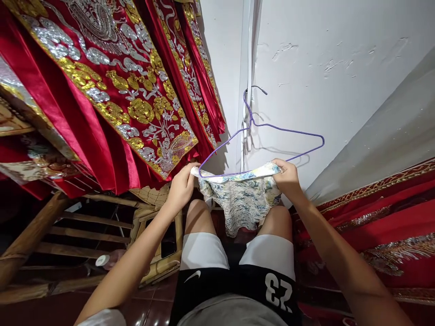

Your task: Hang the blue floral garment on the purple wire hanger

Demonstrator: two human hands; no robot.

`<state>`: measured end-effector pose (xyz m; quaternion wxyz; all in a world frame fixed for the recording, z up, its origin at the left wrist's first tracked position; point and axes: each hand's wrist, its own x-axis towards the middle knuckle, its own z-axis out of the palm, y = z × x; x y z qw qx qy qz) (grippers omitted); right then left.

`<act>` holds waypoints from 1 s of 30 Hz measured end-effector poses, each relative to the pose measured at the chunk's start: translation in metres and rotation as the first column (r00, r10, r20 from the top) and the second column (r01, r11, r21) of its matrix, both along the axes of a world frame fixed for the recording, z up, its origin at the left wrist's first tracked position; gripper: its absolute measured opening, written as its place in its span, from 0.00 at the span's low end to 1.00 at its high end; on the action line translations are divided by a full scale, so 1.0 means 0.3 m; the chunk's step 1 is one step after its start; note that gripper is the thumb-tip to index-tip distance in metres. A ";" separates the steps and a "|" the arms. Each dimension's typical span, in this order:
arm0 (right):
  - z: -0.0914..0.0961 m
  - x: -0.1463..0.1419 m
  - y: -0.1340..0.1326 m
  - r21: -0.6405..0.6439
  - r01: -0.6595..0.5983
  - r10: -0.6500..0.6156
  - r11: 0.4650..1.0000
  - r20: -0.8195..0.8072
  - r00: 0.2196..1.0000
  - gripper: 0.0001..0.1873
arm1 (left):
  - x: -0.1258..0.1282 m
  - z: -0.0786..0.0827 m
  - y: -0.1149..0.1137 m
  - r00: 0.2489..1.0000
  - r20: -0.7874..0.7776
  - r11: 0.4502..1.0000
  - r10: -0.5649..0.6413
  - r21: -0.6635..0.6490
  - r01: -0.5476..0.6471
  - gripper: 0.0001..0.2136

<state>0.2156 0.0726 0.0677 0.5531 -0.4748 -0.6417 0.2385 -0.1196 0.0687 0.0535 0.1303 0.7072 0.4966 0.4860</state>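
Note:
A patterned white, blue and yellow garment with a gathered, ruffled body hangs above my knees, its top edge stretched between my hands. My left hand pinches its left corner, beside the lower left bend of a purple wire hanger. At the right corner my right hand is closed on the same edge. The hanger's bottom bar runs along the garment's top edge; whether it passes inside the cloth I cannot tell. Its dark hook points up in front of the wall, near a white pipe or cord.
Red embroidered cloths with gold and silver sequins hang at the upper left. Below them stands a bamboo frame, with a white-capped bottle near it. More red fabric lies at the right. A white wall rises ahead.

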 end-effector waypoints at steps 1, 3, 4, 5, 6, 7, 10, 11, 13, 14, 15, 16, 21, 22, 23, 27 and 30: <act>-0.008 -0.005 0.005 0.002 0.011 -0.011 1.000 -0.001 1.000 0.06 | 0.006 -0.019 -0.016 0.995 0.098 1.000 -0.012 -0.003 0.013 0.15; -0.018 -0.015 0.014 0.004 0.028 -0.028 1.000 -0.001 1.000 0.05 | 0.019 -0.054 -0.047 0.958 0.284 0.999 -0.025 -0.015 0.030 0.16; -0.021 -0.020 0.017 0.005 0.033 -0.033 0.999 0.001 0.999 0.04 | 0.026 -0.067 -0.060 0.936 0.351 0.999 -0.030 -0.008 0.035 0.17; -0.023 -0.024 0.019 0.004 0.034 -0.034 0.999 0.003 0.999 0.04 | 0.032 -0.076 -0.068 0.918 0.394 0.999 -0.038 0.011 0.037 0.17; -0.023 -0.028 0.020 0.001 0.031 -0.031 1.000 0.002 1.000 0.04 | 0.036 -0.079 -0.072 0.906 0.420 0.999 -0.045 0.038 0.032 0.17; -0.023 -0.031 0.020 -0.005 0.022 -0.022 1.000 0.000 1.000 0.03 | 0.040 -0.078 -0.072 0.898 0.438 0.998 -0.045 0.063 0.020 0.16; -0.018 -0.037 0.015 -0.032 -0.006 0.006 0.999 -0.008 1.000 0.03 | 0.055 -0.041 -0.048 0.874 0.485 0.996 -0.022 0.084 -0.022 0.15; -0.017 -0.040 0.012 -0.038 -0.011 0.010 0.999 -0.011 1.000 0.03 | 0.063 -0.018 -0.034 0.867 0.499 0.995 -0.020 0.092 -0.030 0.14; -0.013 -0.049 0.004 -0.051 -0.024 0.023 0.998 -0.020 1.000 0.03 | 0.085 0.039 0.000 0.867 0.495 0.989 -0.049 0.146 -0.028 0.12; -0.010 -0.055 0.000 -0.060 -0.030 0.028 0.998 -0.027 0.999 0.03 | 0.100 0.072 0.020 0.879 0.472 0.982 -0.073 0.190 -0.021 0.11; -0.008 -0.062 -0.005 -0.072 -0.036 0.034 0.997 -0.036 0.999 0.03 | 0.116 0.106 0.041 0.900 0.427 0.974 -0.092 0.226 -0.007 0.10; -0.005 -0.069 -0.010 -0.086 -0.044 0.040 0.995 -0.047 0.998 0.03 | 0.132 0.138 0.064 0.927 0.361 0.970 -0.102 0.244 0.012 0.10; 0.012 -0.076 -0.045 -0.171 -0.096 0.088 0.981 -0.051 0.995 0.09 | 0.197 0.227 0.164 0.989 -0.065 0.981 -0.134 0.130 0.141 0.16; 0.015 -0.070 -0.054 -0.179 -0.101 0.095 0.979 -0.040 0.995 0.12 | 0.200 0.228 0.177 0.984 -0.104 0.980 -0.148 0.119 0.160 0.17; 0.017 -0.060 -0.064 -0.180 -0.100 0.095 0.979 -0.037 0.995 0.17 | 0.198 0.225 0.188 0.979 -0.121 0.979 -0.164 0.103 0.177 0.18; 0.032 0.024 -0.087 -0.044 0.045 -0.050 0.998 -0.102 0.994 0.45 | 0.153 0.222 0.204 0.956 -0.076 0.959 -0.282 -0.044 0.280 0.16; 0.072 0.139 -0.065 0.101 0.289 -0.278 0.952 -0.110 0.954 0.58 | 0.112 0.250 0.208 0.911 0.010 0.896 -0.412 -0.179 0.407 0.17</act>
